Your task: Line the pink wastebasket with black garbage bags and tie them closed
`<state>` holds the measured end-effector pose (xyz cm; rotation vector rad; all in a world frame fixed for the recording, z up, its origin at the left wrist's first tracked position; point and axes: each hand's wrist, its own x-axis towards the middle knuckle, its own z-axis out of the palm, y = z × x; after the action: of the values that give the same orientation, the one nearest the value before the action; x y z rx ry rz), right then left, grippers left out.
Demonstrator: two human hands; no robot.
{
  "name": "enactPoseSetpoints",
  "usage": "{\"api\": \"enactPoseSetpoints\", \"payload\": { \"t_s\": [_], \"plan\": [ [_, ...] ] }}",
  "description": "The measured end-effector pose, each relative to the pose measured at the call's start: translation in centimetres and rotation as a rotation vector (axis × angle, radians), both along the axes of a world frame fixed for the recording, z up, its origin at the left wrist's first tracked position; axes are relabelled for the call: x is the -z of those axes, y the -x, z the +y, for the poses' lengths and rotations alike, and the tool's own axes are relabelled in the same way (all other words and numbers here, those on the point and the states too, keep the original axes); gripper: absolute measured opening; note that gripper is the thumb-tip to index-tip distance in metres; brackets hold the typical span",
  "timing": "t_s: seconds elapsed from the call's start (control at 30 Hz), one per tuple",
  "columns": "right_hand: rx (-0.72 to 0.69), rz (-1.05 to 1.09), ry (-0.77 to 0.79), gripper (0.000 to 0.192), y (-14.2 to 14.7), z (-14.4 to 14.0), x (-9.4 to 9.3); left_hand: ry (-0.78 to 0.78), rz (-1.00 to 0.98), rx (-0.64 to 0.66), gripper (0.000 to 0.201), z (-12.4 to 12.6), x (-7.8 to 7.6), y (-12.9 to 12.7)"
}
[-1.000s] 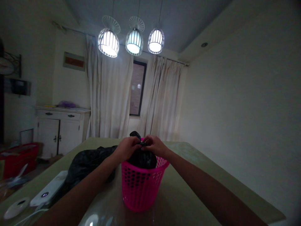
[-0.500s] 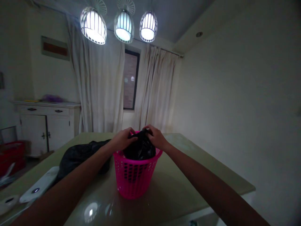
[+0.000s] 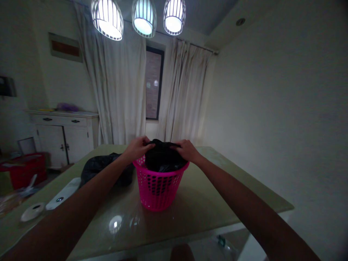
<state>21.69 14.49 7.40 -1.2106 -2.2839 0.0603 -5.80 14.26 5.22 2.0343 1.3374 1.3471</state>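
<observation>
Hands (image 3: 137,148) wider apart on bag (image 3: 162,156)

Three caged lamps (image 3: 144,18) glow above a glossy surface (image 3: 206,203). Pale curtains (image 3: 119,94) flank a dark window (image 3: 153,85). A white cabinet (image 3: 65,136) stands by the left wall.

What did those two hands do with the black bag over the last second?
The left hand and right hand moved apart, from pinched together at the middle of the black bag out to its two sides, keeping hold of its top edge. The bag's top now looks spread wider. The bag stayed in the pink basket on the table, and the other black bag lay unmoved.
</observation>
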Motion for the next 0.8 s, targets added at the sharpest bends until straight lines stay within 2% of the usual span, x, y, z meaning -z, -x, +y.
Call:
{"api": "enactPoseSetpoints", "payload": {
  "t_s": [0.07, 0.13, 0.23, 0.3, 0.37, 0.43, 0.5, 0.57, 0.63, 0.7, 0.8],
  "plan": [
    [0.068, 0.126, 0.010, 0.032, -0.5, 0.1, 0.2, 0.066, -0.130, -0.032, 0.038, 0.0, 0.1, 0.3],
    [0.060, 0.283, -0.003, 0.021, -0.2, -0.1, 0.3, 0.129, -0.230, -0.013, 0.033, -0.5, -0.1, -0.1],
    [-0.064, 0.390, -0.033, 0.031, 0.8, -0.7, 0.3, 0.187, -0.308, 0.160, 0.041, -1.7, -0.6, -1.4],
    [-0.070, 0.419, -0.040, 0.023, 0.9, -0.8, 0.3, 0.247, -0.390, 0.241, 0.048, -2.6, -0.9, -1.7],
    [0.021, 0.556, -0.015, 0.023, 0.3, -0.6, 0.4, 0.287, -0.561, 0.192, 0.051, -3.2, -1.0, -1.2],
    [0.147, 0.762, 0.066, 0.028, -0.6, -0.2, 0.7, 0.261, -0.756, 0.050, 0.047, -3.5, -0.9, -0.3],
    [0.221, 0.949, 0.119, 0.030, -1.2, 0.2, 1.0, 0.218, -0.856, -0.062, 0.042, -3.8, -1.0, 0.3],
    [0.184, 1.045, 0.088, 0.035, -1.1, 0.2, 0.9, 0.206, -0.862, -0.043, 0.041, -4.2, -1.2, 0.1],
    [0.084, 1.034, 0.014, 0.040, -0.7, -0.3, 0.6, 0.245, -0.815, 0.074, 0.047, -4.8, -1.6, -0.8],
    [0.009, 0.991, -0.054, 0.043, -0.4, -1.3, 0.1, 0.273, -0.760, 0.134, 0.054, -5.4, -2.0, -1.5],
    [-0.001, 1.046, -0.162, 0.047, -1.4, -2.6, -0.4, 0.190, -0.868, 0.034, 0.039, -6.1, -2.5, -1.1]
  ]
}}
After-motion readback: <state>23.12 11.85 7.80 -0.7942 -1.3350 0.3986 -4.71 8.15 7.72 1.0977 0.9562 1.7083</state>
